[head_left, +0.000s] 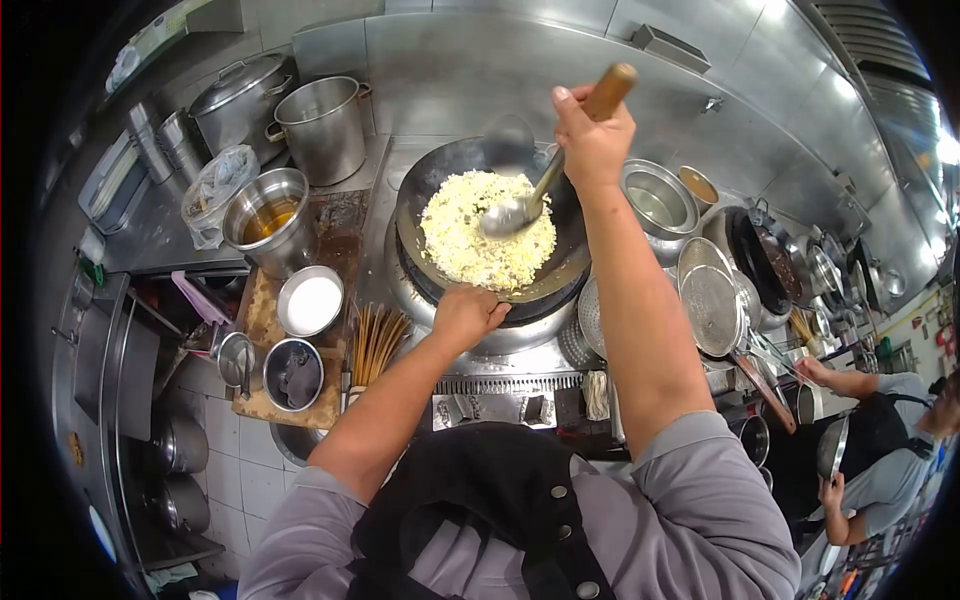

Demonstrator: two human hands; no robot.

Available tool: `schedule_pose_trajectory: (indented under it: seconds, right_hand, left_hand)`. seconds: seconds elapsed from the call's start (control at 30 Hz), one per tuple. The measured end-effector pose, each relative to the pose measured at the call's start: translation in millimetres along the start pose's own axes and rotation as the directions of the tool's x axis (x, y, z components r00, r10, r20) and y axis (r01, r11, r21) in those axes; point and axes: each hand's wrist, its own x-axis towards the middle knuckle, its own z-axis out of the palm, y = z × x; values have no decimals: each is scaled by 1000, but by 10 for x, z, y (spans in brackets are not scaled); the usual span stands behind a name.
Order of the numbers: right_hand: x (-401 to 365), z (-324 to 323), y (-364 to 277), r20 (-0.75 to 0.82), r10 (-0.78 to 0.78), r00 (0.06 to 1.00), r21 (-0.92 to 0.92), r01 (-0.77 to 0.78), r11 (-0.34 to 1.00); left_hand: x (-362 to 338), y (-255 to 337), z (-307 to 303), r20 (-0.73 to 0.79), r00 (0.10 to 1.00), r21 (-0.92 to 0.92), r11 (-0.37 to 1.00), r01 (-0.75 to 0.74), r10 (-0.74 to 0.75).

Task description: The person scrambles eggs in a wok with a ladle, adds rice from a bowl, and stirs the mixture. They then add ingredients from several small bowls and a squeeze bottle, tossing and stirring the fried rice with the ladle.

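In the head view my right hand (594, 142) is closed round the wooden-ended handle of a metal ladle (512, 218). The ladle tilts down to the left, its blurred bowl touching pale yellow fried rice (478, 262) with small bits mixed in. That rice lies in a large dark wok (420, 172) seated on a steel burner ring. At the wok's near edge my left hand (468, 316) is closed on the rim, its fingertips partly hidden.
Left stand a pot of amber liquid (268, 212), a bowl of white granules (310, 302), a bowl with dark contents (293, 374) and a bamboo brush (378, 340). Right are a water pot (660, 200) and mesh strainers (710, 312). A co-worker (880, 430) holds a pan at far right.
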Motion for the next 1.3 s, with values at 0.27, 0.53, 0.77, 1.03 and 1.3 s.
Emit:
schedule_pose_trajectory:
  seconds: [0.27,0.53,0.77,1.03,1.3]
  right_hand:
    - [74,-65,172,-28,-132,991,-120,128,984]
    - [115,-247,274,-47,-81,996,-122,75,990]
    - [-212,-875,311,-51,-182,982,-129,174,976]
    - [-747,-1023,-68,-41,-132,990,95,135,986]
    - [-1133,-690,-202,69,-140,988,185,125,975]
  left_hand:
    - [-3,3,4,-24,1000,-30,999,-17,17]
    - [-12,3,13,-21,1000,-5,1000,-3,3]
    - [-7,4,32,-52,998,-4,1000,-23,23]
    - [-14,-30,70,-20,1000,-22,1000,-23,22]
    - [-88,-123,76,4,999,-96,994,-45,45]
